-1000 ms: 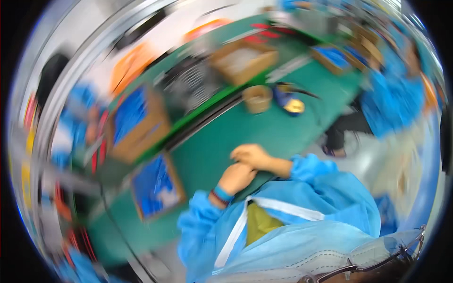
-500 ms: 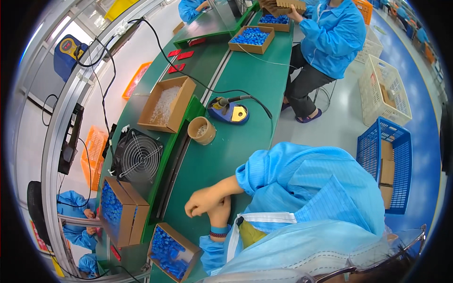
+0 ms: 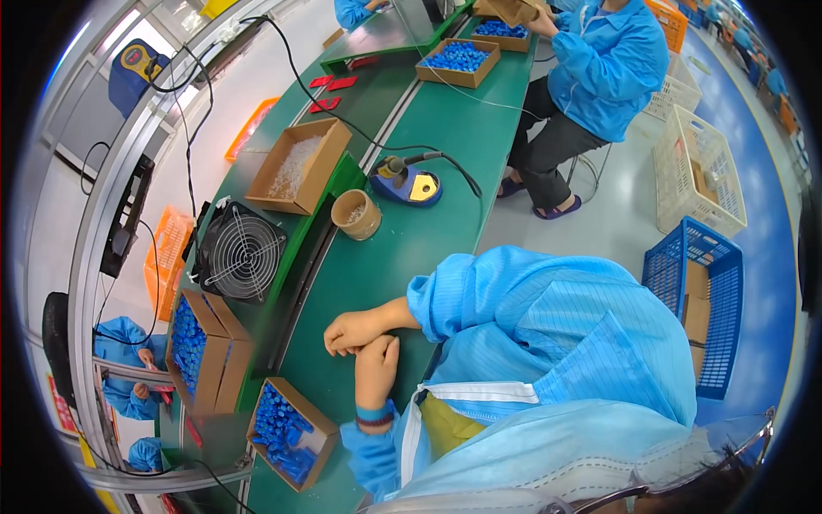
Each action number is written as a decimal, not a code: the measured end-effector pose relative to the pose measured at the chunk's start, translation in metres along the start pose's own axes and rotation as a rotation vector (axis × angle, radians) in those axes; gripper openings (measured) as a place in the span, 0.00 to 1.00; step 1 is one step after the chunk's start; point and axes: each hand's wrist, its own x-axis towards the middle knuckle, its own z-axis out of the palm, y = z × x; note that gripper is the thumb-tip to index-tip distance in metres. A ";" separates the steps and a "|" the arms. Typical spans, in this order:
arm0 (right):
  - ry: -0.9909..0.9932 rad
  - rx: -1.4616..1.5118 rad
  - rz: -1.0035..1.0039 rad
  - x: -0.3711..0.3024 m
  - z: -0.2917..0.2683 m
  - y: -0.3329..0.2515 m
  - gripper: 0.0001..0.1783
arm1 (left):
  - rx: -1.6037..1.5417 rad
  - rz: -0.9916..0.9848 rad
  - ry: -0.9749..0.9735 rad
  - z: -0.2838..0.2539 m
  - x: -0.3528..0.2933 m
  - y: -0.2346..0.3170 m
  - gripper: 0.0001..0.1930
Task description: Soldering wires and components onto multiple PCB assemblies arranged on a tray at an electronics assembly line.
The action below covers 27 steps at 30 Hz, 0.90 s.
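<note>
My right hand (image 3: 349, 332) rests on the green bench with its fingers curled under. Just below it my left hand (image 3: 377, 367), with bracelets at the wrist, is loosely closed, its knuckles close to the right fingers. Nothing shows in either hand, though the undersides of the fingers are hidden. Nearest to the left arm stands a cardboard box (image 3: 318, 456) of small blue parts (image 3: 282, 428). Beyond the right hand are a round tan cup (image 3: 356, 216) with clear bits in it and a blue soldering-iron stand (image 3: 409, 184) with the iron in it.
A raised green-edged shelf carries a fan (image 3: 244, 253), an open box (image 3: 300, 167) of clear pieces and boxes (image 3: 224, 373) of blue parts. Black cables hang over the bench (image 3: 445, 120). A co-worker (image 3: 604, 73) sits farther along, holding cardboard. Crates (image 3: 723, 317) stand on the floor.
My right hand has slid off the left hand, which it partly covered, and my left hand now shows beside it. The view has shifted slightly. The co-worker's cardboard has tilted.
</note>
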 end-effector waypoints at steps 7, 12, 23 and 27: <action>-0.074 0.186 0.081 0.001 -0.008 0.003 0.11 | -0.410 -0.279 0.314 -0.068 -0.143 0.024 0.07; -0.065 0.091 0.194 -0.009 -0.013 -0.006 0.09 | -0.330 -0.315 1.188 -0.104 -0.226 0.049 0.13; -0.067 -0.074 0.105 -0.013 -0.002 -0.001 0.08 | 0.086 -0.183 1.648 -0.244 -0.225 0.005 0.27; -0.050 -0.049 0.114 -0.014 -0.003 0.000 0.08 | 0.029 -0.447 1.285 -0.240 -0.212 -0.044 0.27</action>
